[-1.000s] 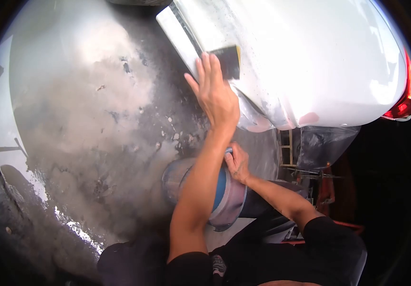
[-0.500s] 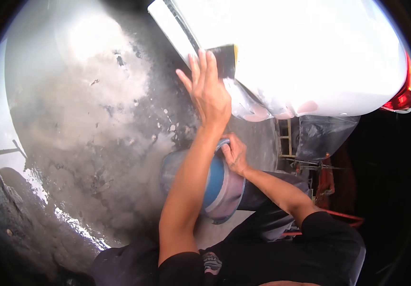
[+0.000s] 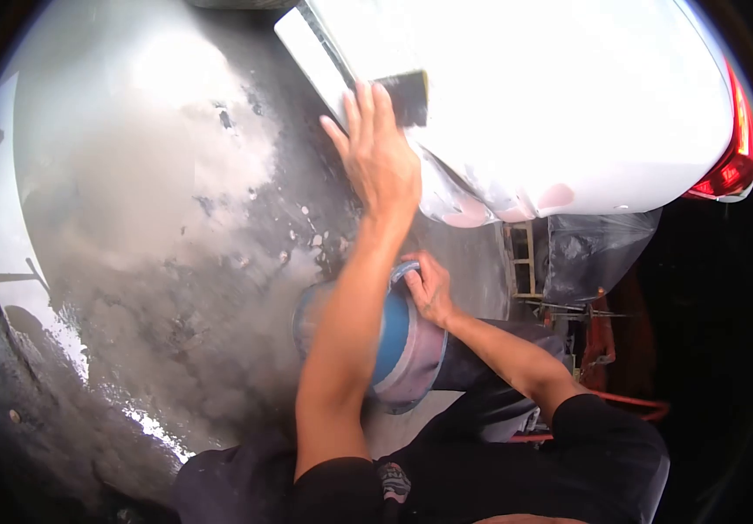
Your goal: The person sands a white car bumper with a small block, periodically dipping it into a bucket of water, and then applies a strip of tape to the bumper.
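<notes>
My left hand [image 3: 381,166] lies on the edge of a white car panel [image 3: 568,96], its fingers stretched out. A dark pad [image 3: 407,98] with a yellow edge is under its inner side; my thumb is hidden. My right hand [image 3: 429,286] is closed round the grey-blue rim of a round blue container [image 3: 394,336]. My left forearm passes in front of the container and hides part of it. Pinkish patches [image 3: 464,210] mark the creased lower edge of the panel, to the right of my left hand.
A red tail light [image 3: 734,148] is at the right end of the car. Below the panel are dark plastic sheeting [image 3: 599,253] and a light frame [image 3: 522,258]. Wet, stained grey floor [image 3: 175,262] spreads on the left.
My left hand and the dark pad have moved slightly up along the panel. The car's tail end has shifted a little left in view. My right hand keeps its hold on the container.
</notes>
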`<state>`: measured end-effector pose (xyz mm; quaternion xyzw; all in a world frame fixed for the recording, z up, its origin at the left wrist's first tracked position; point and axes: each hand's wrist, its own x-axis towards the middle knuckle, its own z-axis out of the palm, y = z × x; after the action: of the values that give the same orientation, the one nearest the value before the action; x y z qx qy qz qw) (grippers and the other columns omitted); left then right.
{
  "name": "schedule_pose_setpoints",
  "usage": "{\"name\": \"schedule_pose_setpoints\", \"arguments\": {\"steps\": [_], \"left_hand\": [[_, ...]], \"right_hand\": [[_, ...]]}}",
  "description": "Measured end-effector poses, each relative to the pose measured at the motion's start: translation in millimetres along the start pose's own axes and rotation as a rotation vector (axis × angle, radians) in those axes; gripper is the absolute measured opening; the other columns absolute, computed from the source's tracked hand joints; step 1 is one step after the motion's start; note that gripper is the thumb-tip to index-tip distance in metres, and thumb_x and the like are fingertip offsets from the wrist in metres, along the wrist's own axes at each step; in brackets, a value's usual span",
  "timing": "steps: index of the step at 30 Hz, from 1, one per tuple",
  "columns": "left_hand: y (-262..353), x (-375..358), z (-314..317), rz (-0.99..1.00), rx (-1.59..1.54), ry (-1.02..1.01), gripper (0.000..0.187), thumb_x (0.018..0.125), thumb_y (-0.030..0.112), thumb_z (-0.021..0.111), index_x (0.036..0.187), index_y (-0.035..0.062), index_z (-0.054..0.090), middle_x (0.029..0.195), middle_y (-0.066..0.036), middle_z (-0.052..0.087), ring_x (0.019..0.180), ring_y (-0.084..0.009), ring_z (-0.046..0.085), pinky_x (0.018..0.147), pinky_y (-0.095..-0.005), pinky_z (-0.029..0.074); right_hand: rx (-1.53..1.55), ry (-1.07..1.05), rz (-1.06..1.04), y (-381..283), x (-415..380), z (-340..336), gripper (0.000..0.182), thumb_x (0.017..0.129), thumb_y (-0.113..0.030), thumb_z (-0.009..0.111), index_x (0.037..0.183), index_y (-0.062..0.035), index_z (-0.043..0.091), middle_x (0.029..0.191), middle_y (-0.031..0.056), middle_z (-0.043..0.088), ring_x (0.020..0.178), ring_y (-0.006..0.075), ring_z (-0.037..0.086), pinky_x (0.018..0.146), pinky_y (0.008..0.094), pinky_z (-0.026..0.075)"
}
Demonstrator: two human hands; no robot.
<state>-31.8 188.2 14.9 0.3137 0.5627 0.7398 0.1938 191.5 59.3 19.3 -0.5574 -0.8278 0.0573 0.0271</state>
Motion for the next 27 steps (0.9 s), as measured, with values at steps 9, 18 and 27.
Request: {"name": "schedule_pose_setpoints", "arguments": {"steps": [9,18,27], "left_hand": [[-28.1,72.7,-3.1,-0.027,-0.124,0.083,0.049,0.101,0.004,0.056,0.149,-0.0035,0.061,0.158,-0.025,0.057,0.156,-0.0453,0.041,0.132,-0.0647,0.015],[20.6,-10.8,-35.5,0.278,-0.063,0.227,0.054,0.087,-0.004,0.062,0.141,-0.0011,0.070,0.137,-0.020,0.072,0.123,-0.0420,0.065,0.107,-0.0510,0.052],[-43.1,-31.0,-29.2,-0.328,-0.377,0.417,0.054,0.091,0.003,0.060,0.144,-0.0030,0.065,0.132,-0.023,0.074,0.114,-0.0330,0.072,0.100,-0.0422,0.055]], "right_hand": [[0.037,-0.151,0.064,-7.6,-0.1,-18.3,0.041,0.109,-0.037,0.058,0.132,-0.0036,0.066,0.119,0.0209,0.070,0.110,0.0407,0.070,0.096,0.0465,0.054],[0.500,-0.030,-0.147,-149.5,116.4,-134.9,0.079,0.102,-0.036,0.075,0.163,0.0035,0.045,0.142,0.0147,0.068,0.128,0.0238,0.065,0.113,0.0366,0.050],[-0.496,-0.133,-1.155,-197.5,260.3,-137.1,0.038,0.097,-0.015,0.066,0.132,-0.0011,0.071,0.116,0.0129,0.079,0.104,0.0344,0.074,0.092,0.0393,0.060]]}}
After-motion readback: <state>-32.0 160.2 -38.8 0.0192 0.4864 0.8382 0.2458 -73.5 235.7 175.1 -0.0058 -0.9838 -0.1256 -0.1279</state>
